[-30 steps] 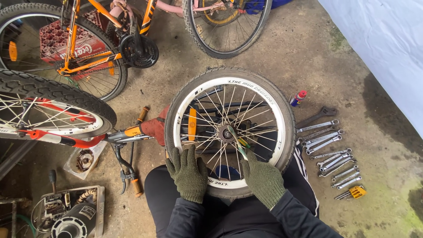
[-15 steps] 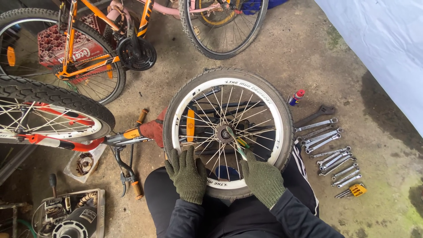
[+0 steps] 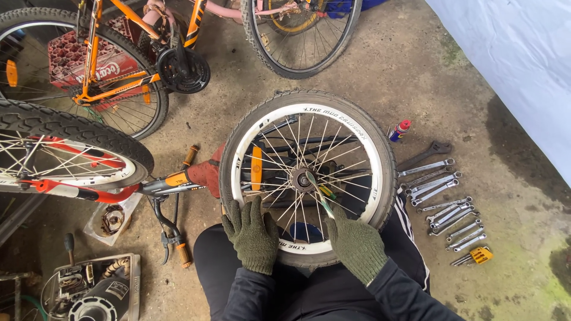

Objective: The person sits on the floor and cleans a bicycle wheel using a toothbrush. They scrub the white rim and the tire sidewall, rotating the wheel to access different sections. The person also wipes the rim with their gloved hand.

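**Green gloves, white rim, orange all around**

We see dark olive-green knit gloves on our left hand point(image 3: 253, 238) and right hand point(image 3: 357, 245). The wheel point(image 3: 307, 177) pairs a black tyre with a white rim, silver spokes and an orange reflector point(image 3: 256, 168). The spanners point(image 3: 443, 199) shine silver on the grey concrete floor point(image 3: 416, 77). The spray can point(image 3: 399, 130) is blue with a red cap. The bicycle frame point(image 3: 113, 89) is orange and black, and our sleeves are black.

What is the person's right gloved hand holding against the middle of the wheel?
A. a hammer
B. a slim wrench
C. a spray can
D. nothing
B: the right hand grips a slim wrench whose tip meets the hub of the wheel.
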